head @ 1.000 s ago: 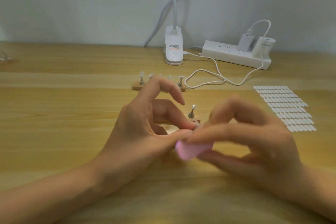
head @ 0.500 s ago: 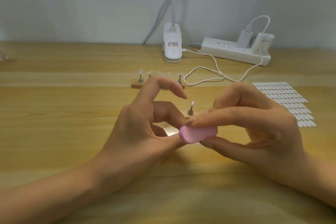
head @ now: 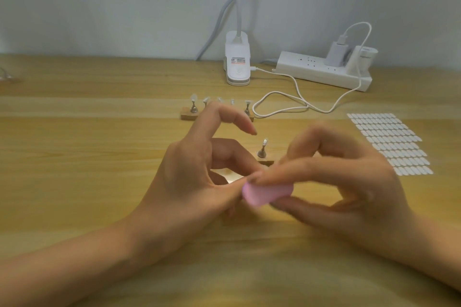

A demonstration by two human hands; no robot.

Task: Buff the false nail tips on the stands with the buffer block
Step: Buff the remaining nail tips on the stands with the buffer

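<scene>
Pinching the pink buffer block (head: pixel 267 193) between thumb and fingers, the right hand (head: pixel 349 189) holds it low over the wooden table (head: pixel 74 157). The block's left end meets the left hand (head: pixel 189 182), whose thumb and middle finger curl together with the index raised. Whether they grasp anything I cannot tell, since the block hides it. At twelve o'clock from the block, a single stand (head: pixel 262 151) bears a nail tip. Farther off at eleven stands a row of stands (head: pixel 193 107). At two o'clock lies a sheet of white ovals (head: pixel 389 142). Beyond, the lamp clip (head: pixel 237 60) has a label too small to read, and a power strip (head: pixel 321 72) sits beside it.
</scene>
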